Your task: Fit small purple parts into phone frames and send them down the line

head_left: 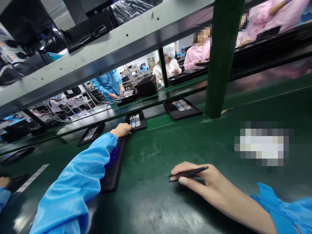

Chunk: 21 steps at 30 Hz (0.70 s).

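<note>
My left hand (122,130) stretches forward, its fingers closed at the near edge of a small black tray (143,126). In that tray lies a flat silver phone-like part (135,120) with blue strips. Below my left forearm, a longer black tray (112,180) holds shiny dark-blue pieces (113,156), partly hidden by the sleeve. Above the green bench, my right hand (207,178) is closed around black tweezers (192,172), whose tips point left and touch nothing.
More black trays with similar parts stand on the line, one at the right (192,113) and one at the left (98,128). A green post (219,65) rises from the bench under a grey shelf beam (109,48). A co-worker's hand (4,182) shows at the left edge.
</note>
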Each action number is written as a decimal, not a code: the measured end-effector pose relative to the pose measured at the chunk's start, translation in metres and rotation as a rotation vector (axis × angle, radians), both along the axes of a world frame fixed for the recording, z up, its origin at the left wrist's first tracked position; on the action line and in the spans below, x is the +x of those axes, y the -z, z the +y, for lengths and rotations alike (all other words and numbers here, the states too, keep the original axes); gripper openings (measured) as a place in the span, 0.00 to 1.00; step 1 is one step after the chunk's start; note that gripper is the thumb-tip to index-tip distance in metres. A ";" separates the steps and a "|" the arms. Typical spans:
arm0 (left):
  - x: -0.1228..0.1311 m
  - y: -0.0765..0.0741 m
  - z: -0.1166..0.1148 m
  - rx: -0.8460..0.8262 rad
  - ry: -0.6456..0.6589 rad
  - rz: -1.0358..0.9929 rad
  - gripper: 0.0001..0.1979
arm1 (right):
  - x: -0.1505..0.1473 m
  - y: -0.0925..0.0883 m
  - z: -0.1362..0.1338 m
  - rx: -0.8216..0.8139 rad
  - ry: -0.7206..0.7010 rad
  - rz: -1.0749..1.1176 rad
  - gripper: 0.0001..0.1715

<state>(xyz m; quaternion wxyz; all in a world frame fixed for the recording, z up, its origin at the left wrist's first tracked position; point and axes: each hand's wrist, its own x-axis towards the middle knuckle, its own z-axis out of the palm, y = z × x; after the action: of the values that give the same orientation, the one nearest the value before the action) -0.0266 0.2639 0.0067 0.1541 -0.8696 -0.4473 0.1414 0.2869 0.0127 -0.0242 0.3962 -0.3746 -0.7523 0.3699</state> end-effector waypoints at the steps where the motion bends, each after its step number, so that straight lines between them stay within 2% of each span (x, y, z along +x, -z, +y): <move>1: 0.007 -0.003 0.004 0.006 0.022 -0.012 0.14 | -0.002 0.001 -0.003 0.005 -0.018 -0.006 0.17; 3: 0.032 -0.006 0.010 0.025 0.093 -0.065 0.15 | -0.006 0.003 -0.008 0.014 -0.026 -0.020 0.15; 6: 0.094 -0.002 0.014 0.032 0.237 -0.194 0.18 | -0.009 0.006 -0.010 0.029 -0.015 -0.045 0.14; 9: 0.161 0.012 0.016 0.021 0.325 -0.324 0.20 | -0.008 0.009 -0.009 0.006 -0.023 -0.059 0.13; 12: 0.206 0.028 0.023 0.017 0.319 -0.401 0.19 | -0.004 0.011 -0.008 -0.019 -0.010 -0.075 0.13; 14: 0.217 0.037 0.030 0.016 0.298 -0.431 0.19 | -0.003 0.012 -0.009 -0.024 0.005 -0.087 0.14; 16: 0.214 0.040 0.036 0.011 0.285 -0.447 0.19 | -0.002 0.013 -0.011 -0.029 0.003 -0.082 0.15; 18: 0.203 0.038 0.040 -0.001 0.287 -0.449 0.18 | -0.002 0.013 -0.011 -0.038 -0.018 -0.073 0.15; 21: 0.177 0.026 0.037 -0.012 0.310 -0.442 0.16 | -0.002 0.014 -0.009 -0.042 -0.023 -0.082 0.14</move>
<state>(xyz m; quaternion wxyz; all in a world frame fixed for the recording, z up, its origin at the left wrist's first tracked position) 0.1501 0.3006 -0.0194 0.0673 -0.9384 -0.3308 -0.0742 0.2851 0.0035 -0.0387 0.3527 -0.3890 -0.7642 0.3746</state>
